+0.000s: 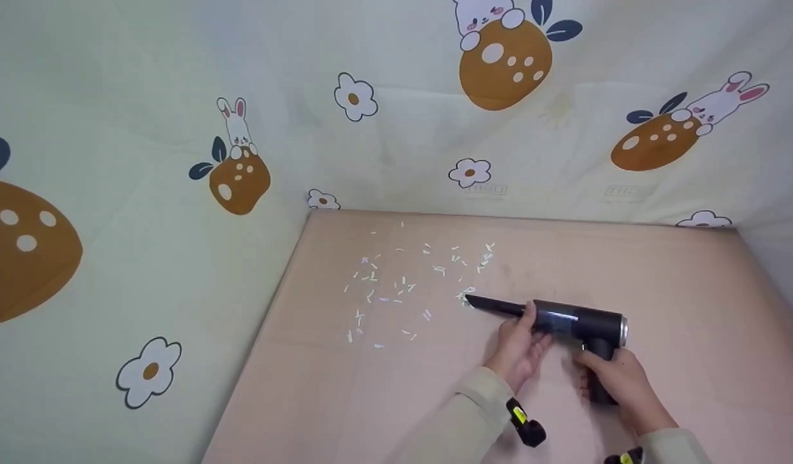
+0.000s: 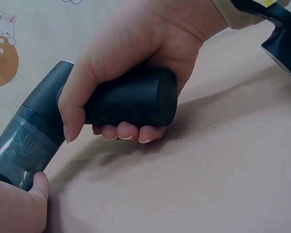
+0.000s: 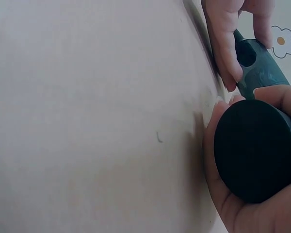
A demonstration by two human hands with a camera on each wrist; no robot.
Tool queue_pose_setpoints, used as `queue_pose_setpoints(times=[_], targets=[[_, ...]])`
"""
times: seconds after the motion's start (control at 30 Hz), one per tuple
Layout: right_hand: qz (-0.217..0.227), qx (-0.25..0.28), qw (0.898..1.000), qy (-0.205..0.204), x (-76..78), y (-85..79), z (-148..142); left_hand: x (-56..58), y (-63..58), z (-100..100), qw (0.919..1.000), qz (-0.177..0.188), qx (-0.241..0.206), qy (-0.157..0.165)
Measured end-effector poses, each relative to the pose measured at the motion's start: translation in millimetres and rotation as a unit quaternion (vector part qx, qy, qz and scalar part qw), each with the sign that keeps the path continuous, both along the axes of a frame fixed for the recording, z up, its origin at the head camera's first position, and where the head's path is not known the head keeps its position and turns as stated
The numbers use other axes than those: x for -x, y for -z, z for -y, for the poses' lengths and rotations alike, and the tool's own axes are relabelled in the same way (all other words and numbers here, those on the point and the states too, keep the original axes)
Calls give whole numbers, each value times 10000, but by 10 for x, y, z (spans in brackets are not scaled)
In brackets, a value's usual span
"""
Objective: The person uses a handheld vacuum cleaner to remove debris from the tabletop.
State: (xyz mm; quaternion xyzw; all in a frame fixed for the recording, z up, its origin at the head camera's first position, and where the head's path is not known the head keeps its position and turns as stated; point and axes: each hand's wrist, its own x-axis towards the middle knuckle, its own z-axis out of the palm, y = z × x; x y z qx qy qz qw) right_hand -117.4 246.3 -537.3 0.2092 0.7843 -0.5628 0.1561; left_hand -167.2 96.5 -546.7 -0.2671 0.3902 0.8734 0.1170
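A black handheld vacuum cleaner with a clear dust cup is held just over the tabletop. My right hand wraps its fingers around the handle, whose round end faces the right wrist camera. With its thumb on top and fingers beneath, my left hand holds the front of the body near the nozzle. The slim nozzle points left, its tip at a small cluster of white paper scraps. More thin scraps lie scattered to the left and behind the tip.
The tabletop is pale brown and meets cloth-covered walls at the back and left, printed with rabbits and flowers. Black wrist camera mounts stick out from both sleeves.
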Motion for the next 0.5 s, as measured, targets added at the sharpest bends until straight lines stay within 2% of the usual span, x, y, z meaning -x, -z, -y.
queue_pose_setpoints(times=[0.3,0.5], targets=[[-79,106,9998,130,0,11,33,34,-20,18,9999,-116,-9,124],[-259,82,9996,124,44,6,95,72,-36,55,9997,-245,61,76]])
